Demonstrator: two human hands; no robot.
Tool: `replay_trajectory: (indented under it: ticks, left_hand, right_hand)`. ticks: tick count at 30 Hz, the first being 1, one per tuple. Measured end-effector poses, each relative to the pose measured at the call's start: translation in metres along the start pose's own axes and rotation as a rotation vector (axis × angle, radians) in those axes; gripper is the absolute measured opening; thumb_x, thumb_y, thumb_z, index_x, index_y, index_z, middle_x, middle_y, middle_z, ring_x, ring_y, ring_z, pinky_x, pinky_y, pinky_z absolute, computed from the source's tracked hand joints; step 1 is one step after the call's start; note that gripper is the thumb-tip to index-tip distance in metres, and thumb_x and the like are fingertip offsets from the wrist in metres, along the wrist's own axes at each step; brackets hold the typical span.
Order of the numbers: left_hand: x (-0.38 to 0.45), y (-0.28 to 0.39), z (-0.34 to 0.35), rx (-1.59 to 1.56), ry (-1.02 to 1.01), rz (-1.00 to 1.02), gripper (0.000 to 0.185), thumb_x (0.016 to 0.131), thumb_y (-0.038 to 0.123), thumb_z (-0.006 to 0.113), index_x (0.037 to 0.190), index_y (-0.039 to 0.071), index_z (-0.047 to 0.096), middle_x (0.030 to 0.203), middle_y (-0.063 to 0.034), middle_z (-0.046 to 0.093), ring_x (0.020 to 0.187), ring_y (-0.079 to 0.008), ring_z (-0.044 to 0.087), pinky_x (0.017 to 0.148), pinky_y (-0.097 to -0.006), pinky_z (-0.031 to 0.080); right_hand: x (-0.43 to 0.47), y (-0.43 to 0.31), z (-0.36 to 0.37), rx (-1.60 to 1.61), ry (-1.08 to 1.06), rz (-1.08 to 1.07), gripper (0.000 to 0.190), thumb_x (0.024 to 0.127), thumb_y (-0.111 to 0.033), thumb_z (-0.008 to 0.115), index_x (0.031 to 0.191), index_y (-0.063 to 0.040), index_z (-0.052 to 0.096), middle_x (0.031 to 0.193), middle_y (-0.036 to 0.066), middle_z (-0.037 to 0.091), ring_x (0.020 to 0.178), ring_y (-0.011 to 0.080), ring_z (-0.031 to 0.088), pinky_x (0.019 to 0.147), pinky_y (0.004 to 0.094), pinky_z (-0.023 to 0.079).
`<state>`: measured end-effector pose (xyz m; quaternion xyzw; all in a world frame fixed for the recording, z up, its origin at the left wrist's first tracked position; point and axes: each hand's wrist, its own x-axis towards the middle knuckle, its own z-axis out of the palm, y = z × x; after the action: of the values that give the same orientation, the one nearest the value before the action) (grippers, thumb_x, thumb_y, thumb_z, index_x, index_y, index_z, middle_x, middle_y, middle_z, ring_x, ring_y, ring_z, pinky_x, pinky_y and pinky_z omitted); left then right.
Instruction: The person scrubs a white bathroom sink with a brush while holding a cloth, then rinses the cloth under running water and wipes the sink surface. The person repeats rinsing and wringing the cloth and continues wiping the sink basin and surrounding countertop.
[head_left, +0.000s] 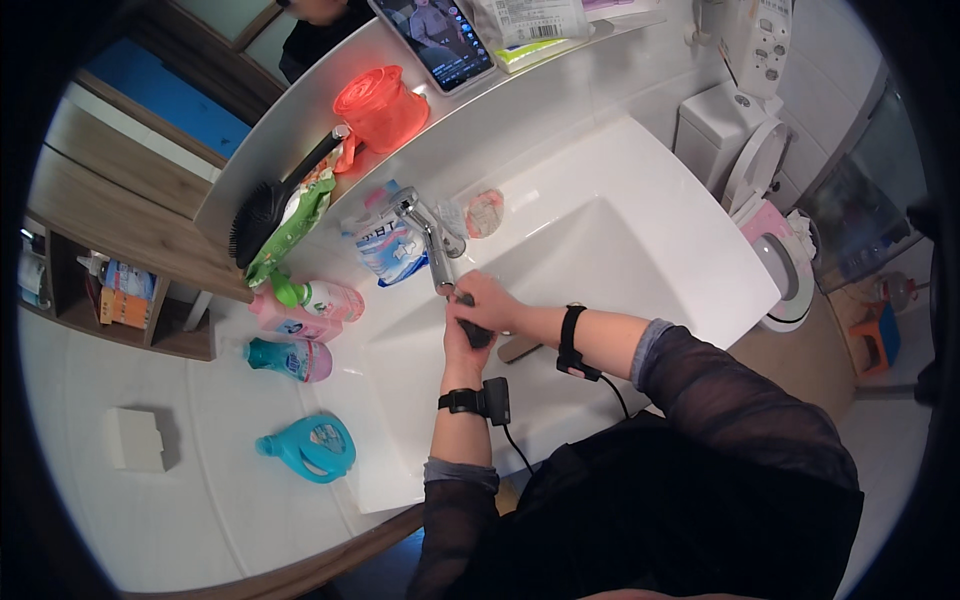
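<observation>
My left hand (466, 346) and my right hand (486, 301) are together over the white washbasin (600, 247), right under the spout of the chrome faucet (439, 262). Between them they grip a small, bunched dark cloth (476, 334), which looks wet. My right hand lies over the top of it, while my left hand holds it from below. Most of the cloth is covered by my fingers. Partly behind my right wrist, a brush with a wooden back (517, 349) lies in the basin.
On the basin's left rim stand a blue detergent jug (311, 448), a teal-capped bottle (292, 360) and pink bottles (330, 300). A detergent bag (390, 251) and a soap bar (484, 214) flank the faucet. The shelf above holds a hairbrush (259, 217), a red bag roll (382, 109) and a phone (442, 41).
</observation>
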<state>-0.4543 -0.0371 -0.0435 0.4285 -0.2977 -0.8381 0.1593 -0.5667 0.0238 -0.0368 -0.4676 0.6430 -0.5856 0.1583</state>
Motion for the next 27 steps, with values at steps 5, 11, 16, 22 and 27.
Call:
replay_trajectory:
  ticks: [5, 11, 16, 22, 27]
  left_hand:
    - [0.002, 0.018, -0.011, 0.159, -0.075, 0.318, 0.04, 0.098, 0.04, 0.053, 0.127, 0.013, 0.055, 0.12, -0.0049, 0.064, 0.109, -0.0206, 0.062, 0.09, -0.0448, 0.05]
    - [-0.019, 0.029, -0.001, -0.209, -0.113, -0.019, 0.07, 0.097, 0.064, 0.03, 0.14, 0.011, 0.046, 0.14, -0.0095, 0.052, 0.131, -0.0336, 0.047, 0.108, -0.0565, 0.036]
    - [-0.018, 0.016, 0.01, -0.252, -0.311, -0.006, 0.072, 0.095, 0.069, 0.027, 0.137, 0.014, 0.047, 0.144, -0.0117, 0.047, 0.132, -0.0335, 0.045, 0.108, -0.0516, 0.039]
    - [0.011, 0.013, 0.021, -0.212, -0.331, -0.053, 0.054, 0.095, 0.063, 0.041, 0.115, 0.016, 0.057, 0.112, -0.0055, 0.064, 0.103, -0.0241, 0.063, 0.085, -0.0417, 0.053]
    - [0.014, 0.003, 0.028, 0.097, 0.07, 0.115, 0.053, 0.098, 0.062, 0.037, 0.115, 0.017, 0.059, 0.098, -0.0005, 0.067, 0.08, -0.0168, 0.065, 0.06, -0.0319, 0.05]
  right_hand:
    - [0.012, -0.015, -0.032, 0.487, -0.355, 0.938, 0.052, 0.086, -0.041, 0.069, 0.126, -0.011, 0.056, 0.109, 0.009, 0.062, 0.093, 0.0234, 0.062, 0.073, 0.0392, 0.054]
    - [0.003, 0.008, -0.014, 0.369, -0.213, 0.316, 0.048, 0.078, -0.022, 0.067, 0.125, -0.013, 0.056, 0.115, 0.011, 0.06, 0.098, 0.0289, 0.062, 0.081, 0.0425, 0.052]
    - [-0.011, 0.0, -0.002, -0.269, -0.05, -0.27, 0.052, 0.075, -0.029, 0.069, 0.124, -0.016, 0.058, 0.127, 0.016, 0.054, 0.117, 0.04, 0.051, 0.1, 0.0491, 0.043]
    - [-0.02, -0.019, -0.008, -0.205, 0.008, 0.069, 0.049, 0.085, -0.045, 0.066, 0.121, -0.013, 0.059, 0.123, 0.019, 0.057, 0.109, 0.0402, 0.056, 0.091, 0.0456, 0.047]
    - [-0.006, -0.001, -0.006, -0.016, 0.052, 0.31, 0.048, 0.09, -0.048, 0.06, 0.114, -0.006, 0.06, 0.101, 0.018, 0.066, 0.091, 0.0399, 0.063, 0.081, 0.0451, 0.05]
